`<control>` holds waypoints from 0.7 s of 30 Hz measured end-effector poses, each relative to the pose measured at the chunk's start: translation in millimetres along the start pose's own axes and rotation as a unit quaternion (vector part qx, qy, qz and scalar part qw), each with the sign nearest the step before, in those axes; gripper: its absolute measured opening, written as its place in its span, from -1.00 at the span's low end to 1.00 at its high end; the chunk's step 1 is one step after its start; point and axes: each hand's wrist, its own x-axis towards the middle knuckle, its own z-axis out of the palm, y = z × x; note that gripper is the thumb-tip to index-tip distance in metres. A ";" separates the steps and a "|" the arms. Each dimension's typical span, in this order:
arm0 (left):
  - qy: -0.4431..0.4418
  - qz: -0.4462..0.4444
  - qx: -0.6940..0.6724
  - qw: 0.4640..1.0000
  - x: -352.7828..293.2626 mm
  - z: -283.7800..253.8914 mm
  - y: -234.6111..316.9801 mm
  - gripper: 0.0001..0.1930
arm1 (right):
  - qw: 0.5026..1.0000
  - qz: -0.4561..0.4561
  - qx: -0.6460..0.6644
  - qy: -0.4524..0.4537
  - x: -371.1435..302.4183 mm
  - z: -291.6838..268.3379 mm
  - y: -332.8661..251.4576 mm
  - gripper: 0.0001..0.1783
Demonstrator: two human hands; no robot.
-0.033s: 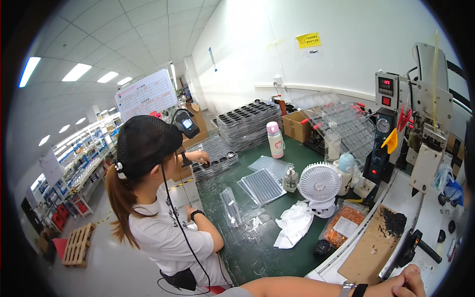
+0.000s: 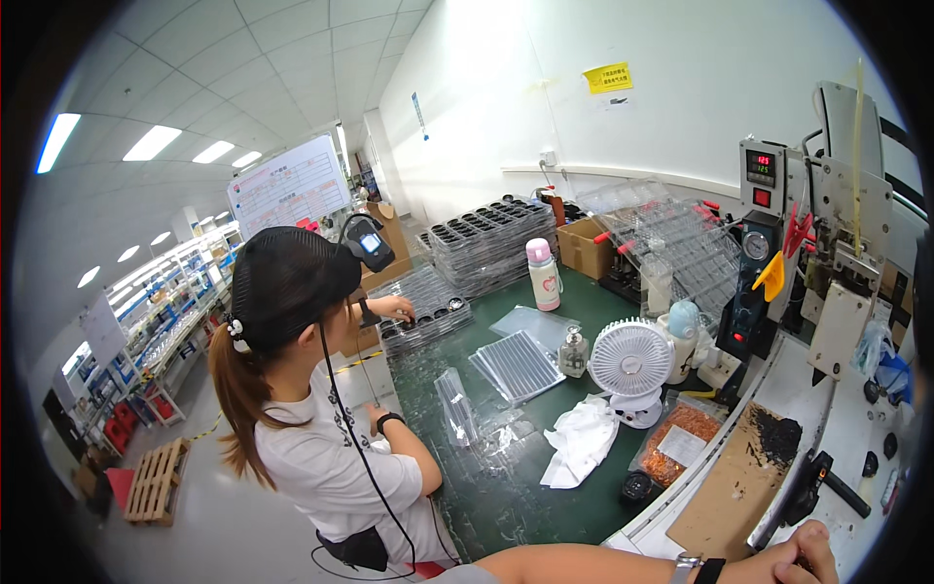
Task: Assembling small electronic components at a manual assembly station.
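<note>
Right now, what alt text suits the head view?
The wearer's bare left hand is at lower right, near a brown cardboard sheet. At left, a black-capped co-worker reaches over a clear plastic tray on a green table.

On green tabletop (image 2: 516,501): white cylindrical bottle with pink cap (image 2: 545,282), small round white desk fan (image 2: 630,362), crumpled white cloth (image 2: 579,443) beside fan, clear plastic bag of orange bits (image 2: 665,468). Farther back, stacked clear plastic trays with round black pieces (image 2: 486,255). High on white wall (image 2: 720,107), yellow rectangular sign (image 2: 608,77). On grey floor (image 2: 233,530), slatted wooden pallet (image 2: 156,483).
</note>
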 end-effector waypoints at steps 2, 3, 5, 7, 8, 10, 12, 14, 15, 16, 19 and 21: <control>-0.004 -0.012 -0.005 1.000 0.3 0.7 0.1 -0.75 | 1.000 0.002 -0.008 -0.009 -1.1 -1.0 0.6 -0.52; -0.004 -0.007 0.008 1.000 0.8 1.1 -0.2 -0.77 | 1.000 0.001 -0.010 -0.010 -0.7 -1.1 1.2 -0.51; -0.003 -0.002 0.022 1.000 1.4 0.4 -2.0 -0.79 | 1.000 -0.001 -0.012 -0.011 -0.3 -1.4 2.0 -0.51; -0.023 -0.010 -0.024 0.999 0.4 -0.4 -7.3 -0.71 | 1.000 -0.006 -0.013 -0.010 -0.5 -1.8 2.7 -0.49; -0.033 -0.013 -0.046 0.998 -0.2 -0.5 -9.9 -0.66 | 1.000 -0.008 -0.013 -0.011 -0.9 -1.6 3.2 -0.49; -0.054 -0.020 -0.091 0.994 -0.4 -1.4 -9.0 -0.57 | 1.000 -0.008 -0.016 -0.010 -1.9 -0.7 4.4 -0.48; -0.027 0.002 -0.047 0.999 1.5 0.8 -0.7 -0.71 | 1.000 -0.011 -0.019 -0.010 -1.6 -0.8 4.9 -0.47; 0.004 0.024 -0.002 1.000 1.0 1.7 3.5 -0.83 | 1.000 -0.016 -0.020 -0.012 -2.0 -0.5 4.2 -0.47; -0.005 0.003 -0.013 1.000 0.8 2.2 2.0 -0.82 | 1.000 -0.012 -0.018 -0.012 -3.0 -0.2 4.0 -0.47; -0.015 -0.017 -0.025 0.999 0.6 1.7 1.1 -0.82 | 1.000 -0.008 -0.017 -0.012 -3.0 0.3 4.0 -0.47; -0.012 -0.024 -0.065 0.997 0.3 2.2 1.7 -0.82 | 1.000 -0.006 -0.018 -0.012 -3.6 1.2 4.5 -0.46; -0.018 -0.021 -0.063 0.998 1.0 2.1 0.2 -0.81 | 1.000 -0.005 -0.010 -0.005 -3.2 1.6 2.8 -0.46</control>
